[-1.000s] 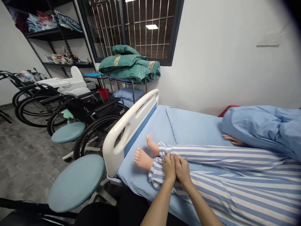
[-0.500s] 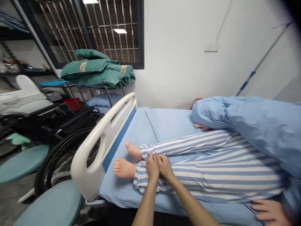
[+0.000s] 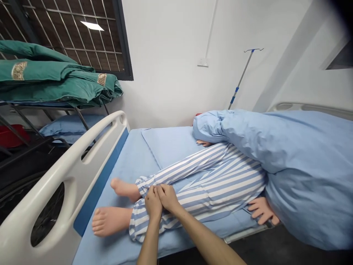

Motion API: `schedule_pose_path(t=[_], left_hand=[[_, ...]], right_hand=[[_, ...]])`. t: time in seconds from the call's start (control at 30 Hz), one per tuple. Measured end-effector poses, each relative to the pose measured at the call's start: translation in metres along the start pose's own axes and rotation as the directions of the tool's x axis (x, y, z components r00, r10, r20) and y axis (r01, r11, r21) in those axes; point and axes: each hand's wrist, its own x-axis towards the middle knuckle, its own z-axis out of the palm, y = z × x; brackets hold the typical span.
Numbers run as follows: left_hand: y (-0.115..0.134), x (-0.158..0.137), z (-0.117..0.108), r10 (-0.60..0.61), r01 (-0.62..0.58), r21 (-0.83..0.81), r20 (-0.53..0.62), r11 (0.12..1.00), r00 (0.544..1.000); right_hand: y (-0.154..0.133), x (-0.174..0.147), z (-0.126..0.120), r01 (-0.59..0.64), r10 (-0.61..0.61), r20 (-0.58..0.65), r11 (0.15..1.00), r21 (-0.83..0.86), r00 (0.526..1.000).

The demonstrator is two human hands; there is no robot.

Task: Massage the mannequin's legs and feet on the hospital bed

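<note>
A manikin in blue-and-white striped trousers [image 3: 209,191] lies on a bed, its bare near foot [image 3: 111,221] and far foot [image 3: 125,188] by the footboard. Side by side and touching, my left hand [image 3: 153,200] and my right hand [image 3: 167,197] rest on the near trouser leg just above the ankle. Both are closed, fingers curled over the striped cloth; their fingertips are hidden. A blue quilt [image 3: 298,158] covers the upper body. From under it come the manikin's near hand [image 3: 262,209] and part of its far hand [image 3: 203,142].
The white footboard [image 3: 91,154] rises at the left, with a wheelchair wheel [image 3: 48,217] behind it. Folded green bedding [image 3: 52,82] is stacked on a rack under the barred window. An IV pole [image 3: 242,79] stands beyond the bed, against the white wall.
My view has swung to the right and nearer the bed, bringing the IV pole's top and the headboard into sight. Both hands stay on the same trouser leg.
</note>
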Motion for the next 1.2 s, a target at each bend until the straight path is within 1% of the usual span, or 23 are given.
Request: schedule_pose_path(t=[0.1,0.17,0.27,0.33,0.43,0.53,0.67,0.73,0.8,0.9,0.97,1.0,1.07,1.2], left_hand=[[0.002,-0.001,-0.002,-0.009,0.009,0.011,-0.008,1.000,1.000],[0.005,-0.002,-0.003,-0.017,0.017,0.024,-0.002,1.000,1.000],[0.009,-0.004,-0.004,-0.020,0.018,0.061,0.020,0.998,1.000],[0.010,-0.004,-0.004,-0.021,0.019,0.086,0.026,0.996,0.999],[0.012,-0.004,-0.002,-0.032,0.030,0.107,0.016,0.994,0.999],[0.012,-0.005,-0.001,-0.018,0.015,0.120,0.025,0.993,1.000],[0.011,-0.007,-0.001,0.013,-0.020,0.148,0.052,0.989,0.999],[0.010,-0.006,-0.001,0.017,-0.025,0.121,0.067,0.992,0.998],[0.011,-0.002,0.000,0.012,-0.016,0.049,0.076,0.999,0.997],[0.018,0.005,0.008,0.028,-0.017,-0.149,0.072,0.989,0.997],[0.023,0.009,0.016,0.028,-0.008,-0.290,0.066,0.957,0.997],[0.026,0.009,0.020,0.022,0.002,-0.334,0.067,0.942,0.998],[0.028,0.009,0.026,0.007,0.019,-0.351,0.073,0.936,0.997],[0.026,0.005,0.028,-0.001,0.016,-0.254,0.062,0.967,0.998]], right_hand=[[0.001,0.001,0.000,-0.009,0.009,0.009,1.000,0.004,1.000],[0.000,0.002,-0.006,-0.004,0.005,0.029,1.000,-0.006,1.000],[-0.001,0.005,-0.023,0.061,-0.057,0.059,0.997,-0.053,0.997],[0.002,0.007,-0.037,0.094,-0.089,0.056,0.992,-0.088,0.994],[0.012,0.006,-0.051,0.069,-0.068,0.013,0.993,-0.099,0.998],[0.024,0.002,-0.052,0.015,-0.019,-0.030,0.992,-0.122,0.999],[0.027,-0.003,-0.044,0.001,-0.010,-0.039,0.971,-0.238,0.999],[0.026,-0.003,-0.042,-0.007,-0.002,-0.031,0.964,-0.265,1.000],[0.025,-0.002,-0.042,-0.013,0.008,-0.023,0.968,-0.252,1.000],[0.027,0.000,-0.044,-0.012,0.009,-0.017,0.978,-0.207,1.000],[0.029,0.001,-0.046,-0.015,0.013,-0.015,0.984,-0.179,1.000],[0.030,0.001,-0.047,-0.019,0.017,-0.015,0.986,-0.165,1.000],[0.031,0.002,-0.048,-0.025,0.024,-0.012,0.990,-0.140,1.000],[0.031,0.002,-0.048,-0.031,0.032,0.000,0.991,-0.133,0.999]])
